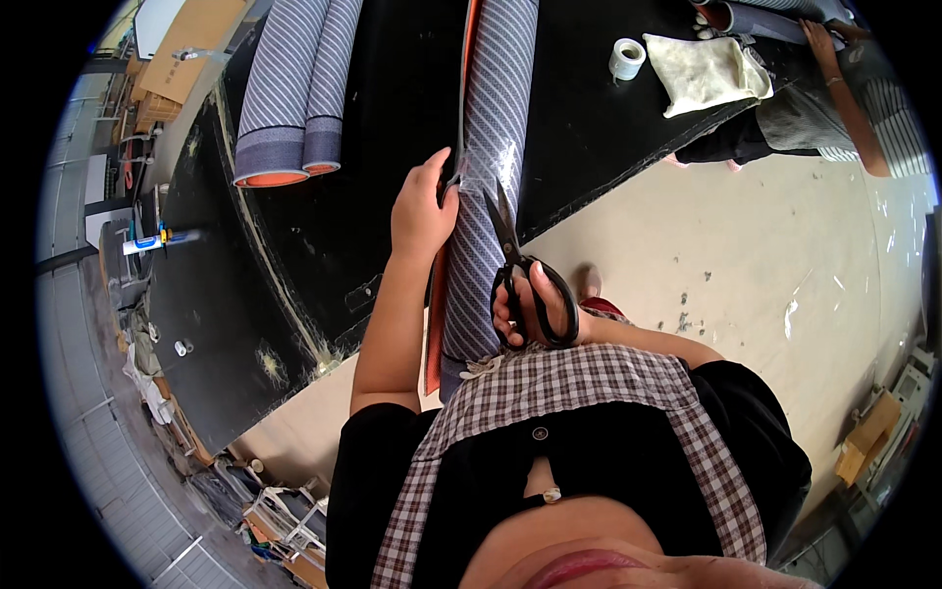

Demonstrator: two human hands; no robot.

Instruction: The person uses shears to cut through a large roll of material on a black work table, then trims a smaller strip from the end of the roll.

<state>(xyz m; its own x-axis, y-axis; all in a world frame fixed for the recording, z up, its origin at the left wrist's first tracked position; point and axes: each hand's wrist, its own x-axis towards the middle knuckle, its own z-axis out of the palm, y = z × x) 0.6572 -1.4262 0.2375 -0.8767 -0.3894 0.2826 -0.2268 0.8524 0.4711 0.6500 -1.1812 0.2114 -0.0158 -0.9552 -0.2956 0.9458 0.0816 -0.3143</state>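
Note:
A long roll of grey-and-white striped mat (478, 240) with an orange underside lies lengthwise in front of me, its near end against my apron. My left hand (424, 214) is closed on the roll's left side, by its loose outer edge; the fingertips are partly hidden. Clear shiny tape (488, 167) crosses the roll beside that hand. In my right hand (538, 306) is a pair of black-handled scissors (505, 231), with fingers and thumb through the loops. The blades are slightly apart, and their tips point away from me over the roll, close to the tape.
Two similar striped rolls (285, 93) lie at the far left of the black table (392, 59). A white tape roll (627, 59) and a cream cloth bag (702, 74) sit at the far right. Beyond them, another person's hand (817, 41) touches more rolls.

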